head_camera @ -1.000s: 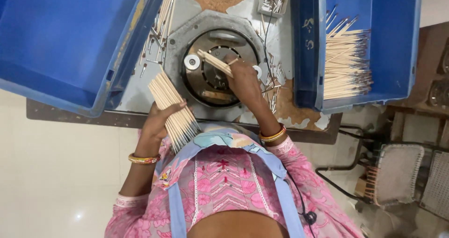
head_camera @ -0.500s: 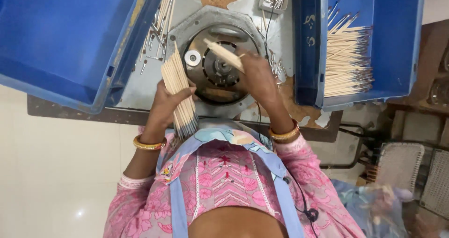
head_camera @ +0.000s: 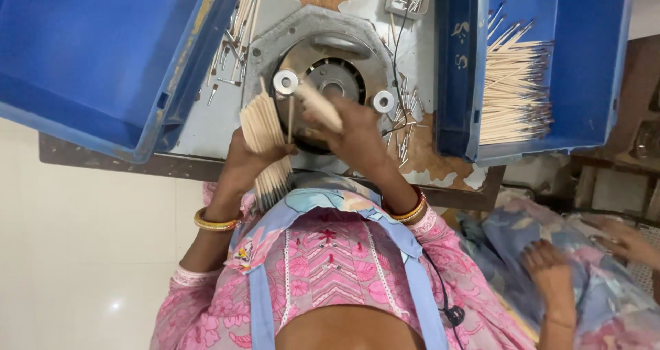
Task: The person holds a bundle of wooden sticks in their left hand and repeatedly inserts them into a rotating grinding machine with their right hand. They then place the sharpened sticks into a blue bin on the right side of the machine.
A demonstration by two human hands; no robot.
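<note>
My left hand (head_camera: 249,163) grips a thick bundle of thin wooden sticks (head_camera: 264,138), held upright in front of a round metal machine (head_camera: 330,82) on the grey bench. My right hand (head_camera: 354,135) holds a smaller bunch of sticks (head_camera: 317,104) tilted over the machine's dark centre, between two small white rollers (head_camera: 285,82). One loose stick stands near the left roller.
A large blue crate (head_camera: 89,54) lies at the left. Another blue crate (head_camera: 591,61) at the right holds a pile of sticks (head_camera: 512,95). Loose metal pins (head_camera: 230,54) litter the bench. Another person's hands (head_camera: 550,267) rest on patterned cloth at lower right.
My right hand has come down and left with its small bunch, closer to the machine's centre. My left hand's bundle stays upright. Another person's hands have come into view at lower right.
</note>
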